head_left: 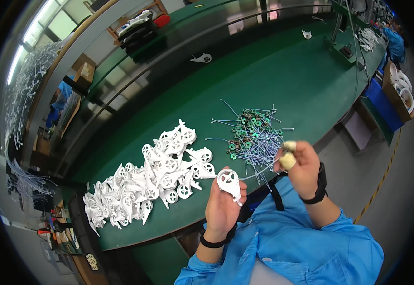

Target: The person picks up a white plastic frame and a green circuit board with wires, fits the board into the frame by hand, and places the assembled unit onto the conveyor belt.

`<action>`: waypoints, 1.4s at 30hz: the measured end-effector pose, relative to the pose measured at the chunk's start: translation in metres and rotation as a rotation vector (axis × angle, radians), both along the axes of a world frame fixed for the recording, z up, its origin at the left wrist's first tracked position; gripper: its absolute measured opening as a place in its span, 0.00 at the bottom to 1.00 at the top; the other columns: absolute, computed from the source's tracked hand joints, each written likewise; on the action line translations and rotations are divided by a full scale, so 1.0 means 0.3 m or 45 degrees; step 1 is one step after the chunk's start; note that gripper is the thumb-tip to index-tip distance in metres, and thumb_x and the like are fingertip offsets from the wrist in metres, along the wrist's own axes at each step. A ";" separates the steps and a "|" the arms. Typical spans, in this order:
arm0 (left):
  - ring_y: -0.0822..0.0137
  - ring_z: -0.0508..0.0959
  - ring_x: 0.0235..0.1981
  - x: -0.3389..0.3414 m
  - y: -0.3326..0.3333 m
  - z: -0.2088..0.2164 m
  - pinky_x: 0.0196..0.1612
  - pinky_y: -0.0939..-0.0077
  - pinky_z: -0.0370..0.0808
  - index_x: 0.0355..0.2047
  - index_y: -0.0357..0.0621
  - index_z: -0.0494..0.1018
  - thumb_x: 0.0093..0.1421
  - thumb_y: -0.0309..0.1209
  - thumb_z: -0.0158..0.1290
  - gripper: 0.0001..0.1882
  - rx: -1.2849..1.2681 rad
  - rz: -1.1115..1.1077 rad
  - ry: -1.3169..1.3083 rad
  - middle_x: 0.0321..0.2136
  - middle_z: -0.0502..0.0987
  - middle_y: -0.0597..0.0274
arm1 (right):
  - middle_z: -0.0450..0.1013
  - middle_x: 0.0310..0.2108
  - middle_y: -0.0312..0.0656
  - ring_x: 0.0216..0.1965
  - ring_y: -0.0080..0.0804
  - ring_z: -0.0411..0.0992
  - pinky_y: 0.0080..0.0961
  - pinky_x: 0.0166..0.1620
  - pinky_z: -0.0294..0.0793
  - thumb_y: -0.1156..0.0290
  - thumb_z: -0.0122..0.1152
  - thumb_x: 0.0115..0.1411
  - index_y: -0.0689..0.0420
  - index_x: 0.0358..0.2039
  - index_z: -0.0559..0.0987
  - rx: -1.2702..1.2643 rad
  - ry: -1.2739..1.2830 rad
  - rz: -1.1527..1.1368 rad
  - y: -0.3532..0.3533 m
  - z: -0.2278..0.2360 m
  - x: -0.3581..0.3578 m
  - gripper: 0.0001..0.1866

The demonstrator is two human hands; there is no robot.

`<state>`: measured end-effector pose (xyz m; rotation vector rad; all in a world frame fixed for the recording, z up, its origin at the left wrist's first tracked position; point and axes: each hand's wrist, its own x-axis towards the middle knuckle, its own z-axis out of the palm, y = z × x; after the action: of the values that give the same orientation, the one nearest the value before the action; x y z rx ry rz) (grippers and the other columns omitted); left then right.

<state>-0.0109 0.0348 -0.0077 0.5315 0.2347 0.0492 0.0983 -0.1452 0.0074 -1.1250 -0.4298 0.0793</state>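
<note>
A: Nearest to the body?

B: Blue sleeves (311,237), low in view, then the front edge of the desk (307,90).

A: Left hand (221,206)?

B: Palm up, half closed, cupping 1 white plastic part (231,188) by the round, spoked end, narrow tail toward the body.

A: And the right hand (298,166)?

B: Nearly closed, thumb and forefinger pinched under cream finger covers (288,161). Apparently gripping a thin pale-blue wire (263,171), stretched across to the white plastic part. Impossible to tell whether fixed there. Something dark between the fingertips, too small to make out.

A: Risks from here?

B: With too hard a tug on the wire, likely strain at either end. With too loose a left palm, possible twisting or dropping of the white plastic part. Also possible: snagging on the heap of wires and green discs (254,130), just beyond, because of so many loose ends sticking out.

A: Further off?

B: To the left, a big pile of white parts (135,190), similar in shape. Toward the back, 1 lone white part (200,59). Far right, a stand (342,51), with a smaller white pile (368,40) past it.
</note>
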 end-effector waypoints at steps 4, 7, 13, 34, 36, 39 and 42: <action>0.61 0.72 0.38 0.011 -0.048 0.019 0.40 0.70 0.71 0.63 0.51 0.55 0.71 0.46 0.35 0.24 0.056 0.020 0.041 0.41 0.72 0.49 | 0.74 0.39 0.48 0.35 0.30 0.75 0.25 0.38 0.76 0.85 0.56 0.61 0.63 0.48 0.69 0.120 -0.136 0.109 0.017 -0.021 -0.062 0.15; 0.62 0.72 0.39 0.009 -0.065 0.033 0.40 0.69 0.72 0.63 0.51 0.55 0.71 0.46 0.34 0.24 0.080 0.039 0.023 0.42 0.72 0.50 | 0.73 0.40 0.48 0.36 0.29 0.75 0.26 0.39 0.77 0.85 0.56 0.61 0.64 0.48 0.69 0.085 -0.203 0.120 0.007 -0.053 -0.057 0.15; 0.63 0.72 0.42 0.003 -0.070 0.032 0.41 0.69 0.72 0.65 0.51 0.53 0.71 0.45 0.36 0.25 0.177 0.104 -0.023 0.44 0.71 0.50 | 0.73 0.40 0.47 0.36 0.30 0.75 0.26 0.40 0.77 0.86 0.56 0.60 0.65 0.47 0.70 0.001 -0.201 -0.005 -0.011 -0.062 -0.057 0.15; 0.60 0.63 0.61 -0.034 -0.111 -0.006 0.64 0.65 0.58 0.67 0.30 0.46 0.71 0.38 0.34 0.30 0.681 0.133 -0.144 0.61 0.60 0.48 | 0.75 0.41 0.42 0.38 0.22 0.75 0.20 0.40 0.77 0.81 0.54 0.64 0.66 0.55 0.68 -0.280 0.027 0.476 0.084 -0.038 -0.143 0.19; 0.60 0.63 0.61 -0.029 -0.114 -0.005 0.64 0.65 0.58 0.66 0.30 0.46 0.71 0.38 0.34 0.30 0.664 0.137 -0.166 0.60 0.60 0.48 | 0.75 0.40 0.42 0.37 0.22 0.75 0.19 0.39 0.77 0.81 0.55 0.63 0.65 0.54 0.70 -0.288 0.017 0.495 0.079 -0.042 -0.137 0.18; 0.59 0.63 0.61 -0.026 -0.119 -0.001 0.64 0.63 0.58 0.66 0.29 0.47 0.71 0.37 0.33 0.29 0.636 0.162 -0.188 0.60 0.61 0.48 | 0.74 0.39 0.41 0.35 0.21 0.75 0.18 0.36 0.76 0.80 0.58 0.61 0.65 0.50 0.72 -0.305 -0.055 0.469 0.080 -0.052 -0.133 0.16; 0.58 0.63 0.62 -0.024 -0.125 -0.005 0.65 0.63 0.57 0.66 0.29 0.46 0.71 0.37 0.33 0.29 0.654 0.152 -0.194 0.60 0.61 0.47 | 0.73 0.34 0.39 0.30 0.19 0.72 0.19 0.32 0.73 0.78 0.60 0.59 0.63 0.45 0.76 -0.430 -0.061 0.246 0.089 -0.043 -0.138 0.13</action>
<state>-0.0179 -0.0028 -0.0091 1.0197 0.1024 0.2704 0.0567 -0.1185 -0.0056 -1.4163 -0.5815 0.3035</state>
